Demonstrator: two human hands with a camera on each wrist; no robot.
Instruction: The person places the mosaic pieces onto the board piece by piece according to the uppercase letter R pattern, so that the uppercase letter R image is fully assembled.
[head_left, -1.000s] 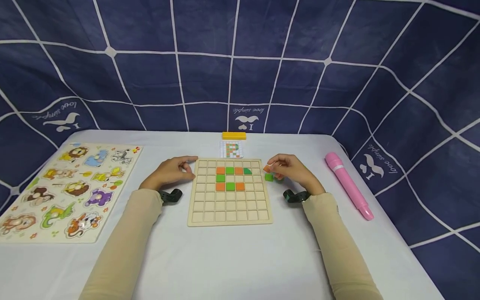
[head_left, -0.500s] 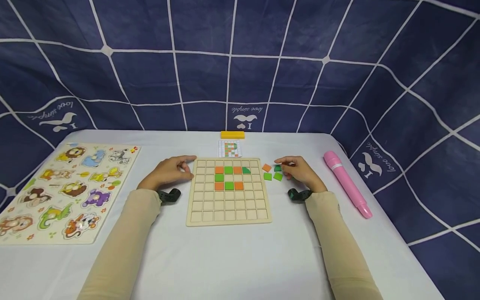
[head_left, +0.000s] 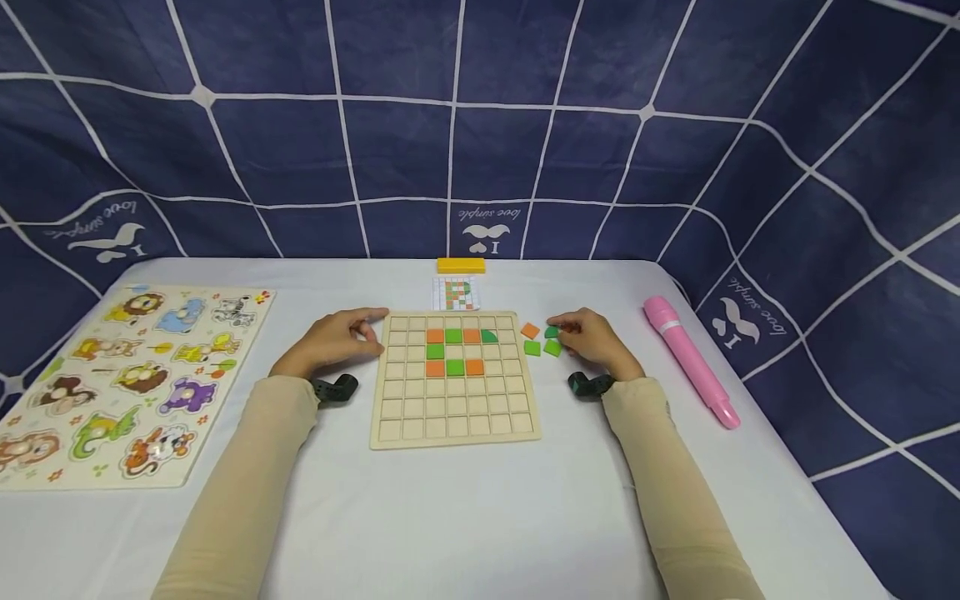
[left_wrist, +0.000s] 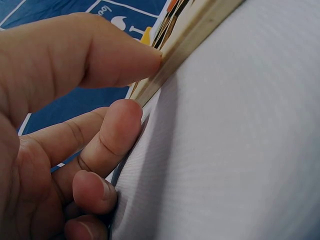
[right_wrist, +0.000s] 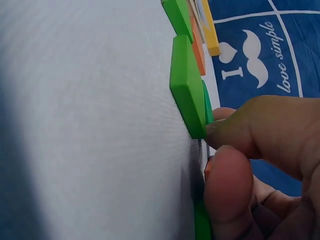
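Around a wooden grid board (head_left: 457, 408)
The left hand (head_left: 330, 343), fingers relaxed, touches its left edge; right of the board, the right hand (head_left: 596, 340) touches a green quarter-circle tile (head_left: 551, 332), whether pinching it unclear.

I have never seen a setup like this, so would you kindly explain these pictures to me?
There is no machine: a person works bare-handed. The wide view looks down from the person's head, the close-ups from each wrist. On the white table lie a gridded wooden board with coloured tiles, a pattern card, an animal puzzle and a pink stick-shaped object. The left hand touches the board's edge; the right hand is at a dark green piece beside the board, though whether gripped is unclear.
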